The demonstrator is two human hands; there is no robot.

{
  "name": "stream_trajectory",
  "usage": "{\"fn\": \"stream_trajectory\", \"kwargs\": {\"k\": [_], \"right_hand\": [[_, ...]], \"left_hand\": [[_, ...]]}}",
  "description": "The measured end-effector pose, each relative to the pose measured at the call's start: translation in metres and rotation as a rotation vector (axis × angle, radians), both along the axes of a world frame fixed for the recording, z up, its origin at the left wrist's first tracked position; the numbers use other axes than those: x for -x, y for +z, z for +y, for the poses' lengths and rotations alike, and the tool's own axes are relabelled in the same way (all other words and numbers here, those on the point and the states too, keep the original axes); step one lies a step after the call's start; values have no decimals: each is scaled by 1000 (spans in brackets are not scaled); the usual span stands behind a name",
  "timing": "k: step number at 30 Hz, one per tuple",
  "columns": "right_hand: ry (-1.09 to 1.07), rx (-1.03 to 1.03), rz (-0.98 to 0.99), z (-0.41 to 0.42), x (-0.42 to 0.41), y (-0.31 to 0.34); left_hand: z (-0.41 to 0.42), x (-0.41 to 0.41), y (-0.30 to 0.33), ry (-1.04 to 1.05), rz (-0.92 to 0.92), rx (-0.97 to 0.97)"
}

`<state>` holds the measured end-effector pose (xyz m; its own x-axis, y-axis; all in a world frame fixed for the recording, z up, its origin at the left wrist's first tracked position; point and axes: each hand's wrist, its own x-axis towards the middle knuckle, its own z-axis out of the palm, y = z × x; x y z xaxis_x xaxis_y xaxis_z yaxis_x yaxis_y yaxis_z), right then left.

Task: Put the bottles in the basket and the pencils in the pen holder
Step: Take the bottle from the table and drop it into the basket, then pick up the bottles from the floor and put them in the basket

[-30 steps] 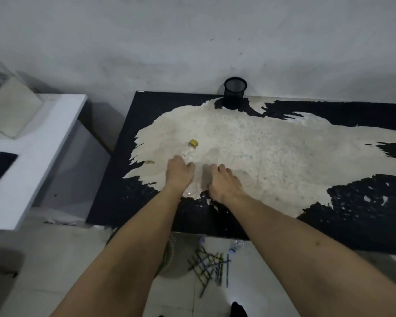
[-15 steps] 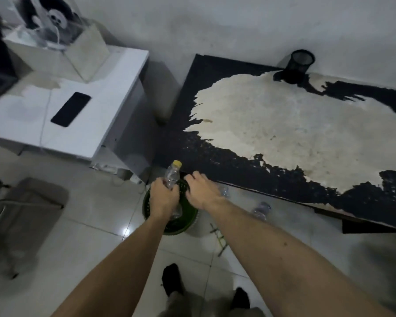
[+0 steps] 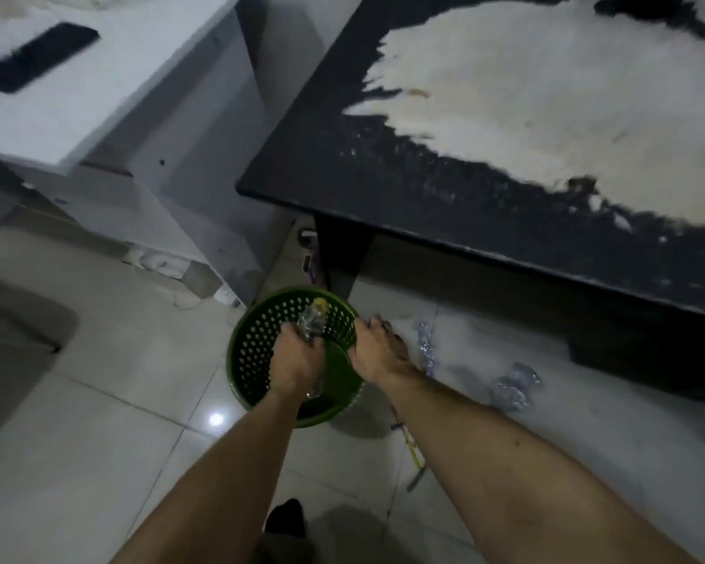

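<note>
My left hand (image 3: 296,360) grips a clear plastic bottle with a yellow cap (image 3: 313,321) and holds it inside the mouth of a green perforated basket (image 3: 253,348) on the floor. My right hand (image 3: 377,352) rests on the basket's right rim, fingers curled over it. Two more clear bottles lie on the tiles to the right, one close to my right hand (image 3: 424,343) and one further out (image 3: 513,384). Some pencils (image 3: 412,449) show on the floor beside my right forearm. The pen holder is out of view.
A black table with a worn pale top (image 3: 505,189) stands above and right of the basket, its leg (image 3: 338,258) just behind it. A white table (image 3: 78,103) with a dark phone (image 3: 37,54) is at the left. My feet (image 3: 285,519) are below.
The bottle was lifted off the black table in my left hand and brought down into the green basket on the floor. My right hand moved along and now grips the basket rim.
</note>
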<state>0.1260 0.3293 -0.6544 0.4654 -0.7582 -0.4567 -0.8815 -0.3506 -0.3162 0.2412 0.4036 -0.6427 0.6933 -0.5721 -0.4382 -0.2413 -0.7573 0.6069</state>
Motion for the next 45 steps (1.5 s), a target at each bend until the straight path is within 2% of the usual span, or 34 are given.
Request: {"fn": "stream_trajectory", "kwargs": {"k": [5, 9, 13, 18, 23, 26, 32, 36, 40, 45], "right_hand": [[-197, 48, -138, -14, -14, -101], [-258, 65, -255, -19, -15, -149], [-294, 92, -334, -17, -12, -166], [-313, 98, -425, -8, -14, -175], [-323, 104, -420, -11, -17, -179], [-318, 94, -413, -11, -19, -180], [-284, 62, -422, -18, -6, -175], [-314, 124, -505, -25, 20, -172], [-353, 279, -447, -44, 66, -176], [-508, 269, -270, -69, 134, -197]], "left_hand": [[-19, -17, -108, -135, -103, -7], [-31, -23, -169, -199, -165, -86], [-49, -26, -198, -255, -176, -170], [-60, -19, -216, -311, -292, -262], [-64, -17, -239, -297, -211, -372], [-60, -19, -247, -217, -144, -326], [-61, -21, -230, -208, -191, -256], [-82, 3, -185, -154, -396, 94], [-115, 50, -143, -225, -485, 382], [-151, 124, -155, -419, -411, 393]]}}
